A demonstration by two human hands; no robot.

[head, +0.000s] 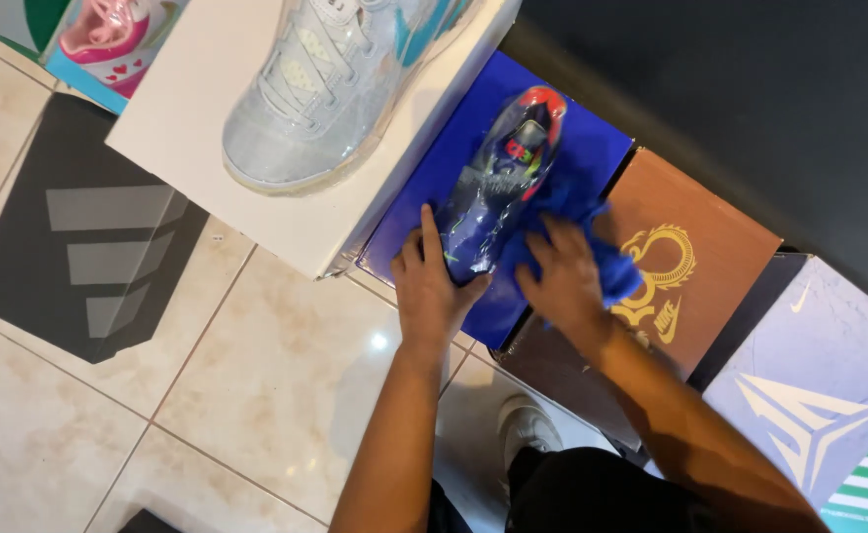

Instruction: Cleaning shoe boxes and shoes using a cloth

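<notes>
I'm looking down at a dark blue sneaker (pixel 501 188) wrapped in clear plastic film, lying on a blue shoe box (pixel 424 197), toe toward me, heel w/ red-orange patch pointing away. My left hand (pixel 432 286) sits at the toe end, fingers (pixel 431 232) spread and lying flat against the near side of the shoe, thumb round the tip; more a steadying press than a full clasp. My right hand (pixel 562 276) is pressed flat, fingers loosely curled onto a blue cloth (pixel 577 212) bunched against the shoe's right side.

Handling, as I judge it: shoe prob light, sole stiff, upper gives a bit. The film looks glossy, so slippery under bare skin, and it could crease or tear if pinched. Best hold I'd say is the sole edges at toe and heel, not the wrapped upper. Cloth is soft, limp, bunches easily.

Nearby: a pale film-wrapped sneaker (pixel 315 89) on a white box (pixel 207 168), a brown box (pixel 695 257) just right, tiled floor (pixel 256 395) below.
</notes>
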